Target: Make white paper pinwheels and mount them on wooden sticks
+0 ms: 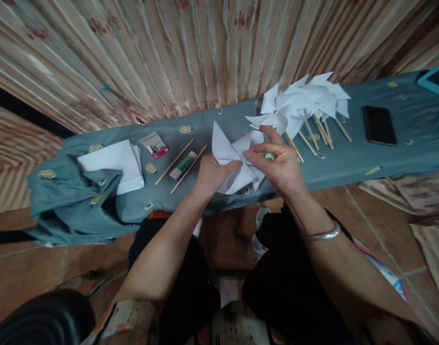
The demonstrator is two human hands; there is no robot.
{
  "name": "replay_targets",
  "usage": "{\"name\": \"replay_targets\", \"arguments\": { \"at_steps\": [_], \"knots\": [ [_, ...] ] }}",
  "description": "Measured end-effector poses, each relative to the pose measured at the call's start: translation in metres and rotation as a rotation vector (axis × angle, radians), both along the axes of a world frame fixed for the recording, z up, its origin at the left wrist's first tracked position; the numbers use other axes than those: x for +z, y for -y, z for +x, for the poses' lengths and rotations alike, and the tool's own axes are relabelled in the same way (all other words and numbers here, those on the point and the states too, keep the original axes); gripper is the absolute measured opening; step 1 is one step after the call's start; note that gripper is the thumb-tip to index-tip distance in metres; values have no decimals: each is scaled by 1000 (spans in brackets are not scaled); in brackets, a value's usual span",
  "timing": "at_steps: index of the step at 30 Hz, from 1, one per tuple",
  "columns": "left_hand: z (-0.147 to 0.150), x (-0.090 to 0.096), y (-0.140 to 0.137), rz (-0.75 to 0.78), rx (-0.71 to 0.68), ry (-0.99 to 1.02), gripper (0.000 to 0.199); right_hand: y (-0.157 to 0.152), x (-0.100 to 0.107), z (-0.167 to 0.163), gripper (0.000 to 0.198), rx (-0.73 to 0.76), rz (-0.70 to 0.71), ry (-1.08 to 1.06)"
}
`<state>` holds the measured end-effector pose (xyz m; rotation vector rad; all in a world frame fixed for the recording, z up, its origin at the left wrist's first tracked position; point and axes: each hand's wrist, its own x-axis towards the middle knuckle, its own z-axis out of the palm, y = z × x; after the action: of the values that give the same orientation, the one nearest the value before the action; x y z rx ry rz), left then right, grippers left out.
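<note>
I'm watching through the head camera: the white paper pinwheel (pixel 237 179) is sitting mid-frame, over the near edge of the cloth-covered counter (pixel 348 165), held up in both hands. The left hand (pixel 214 173) is gripping its left side, thumb pressing on top near the middle, other fingers hiding underneath, probably to stop the folded blades springing open. The right hand (pixel 282 165) is pinching at the centre with thumb and forefinger, remaining fingers lifting away, likely so they aren't crushing the blades; whether a tiny pin is between those fingertips, I can't tell. Upper right, a cluster of mounted pinwheels (pixel 312 96) is overlapping along the far edge, sticks pointing toward the wearer, presumably bunching that way to save room. Left of centre, two loose sticks (pixel 174 161) are flanking a glue stick (pixel 183 165), maybe keeping it from rolling. Just up-left of those, a small open box (pixel 154 145) is showing shiny metal bits, apparently standing open for easy picking. Further left, a stack of white paper (pixel 115 163) is lying flat, rumpled cloth partly covering its lower-left part. At right, a dark phone (pixel 379 125) is resting well apart from the paper, seemingly out of the way.
</note>
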<state>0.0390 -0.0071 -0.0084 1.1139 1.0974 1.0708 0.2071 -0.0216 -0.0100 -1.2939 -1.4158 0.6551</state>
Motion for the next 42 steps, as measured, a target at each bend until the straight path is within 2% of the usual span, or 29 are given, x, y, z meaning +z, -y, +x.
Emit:
{"name": "replay_targets", "arguments": {
  "at_steps": [17,29,42],
  "knots": [
    [-1,-1,-1,-38,1,72,27,0,5,-1,10,28,-11,52],
    [-1,-7,-3,-8,2,100,29,-3,-2,1,13,26,-15,122],
    [1,2,1,-52,6,150,28,-2,-3,-1,15,7,8,135]
  ]
}}
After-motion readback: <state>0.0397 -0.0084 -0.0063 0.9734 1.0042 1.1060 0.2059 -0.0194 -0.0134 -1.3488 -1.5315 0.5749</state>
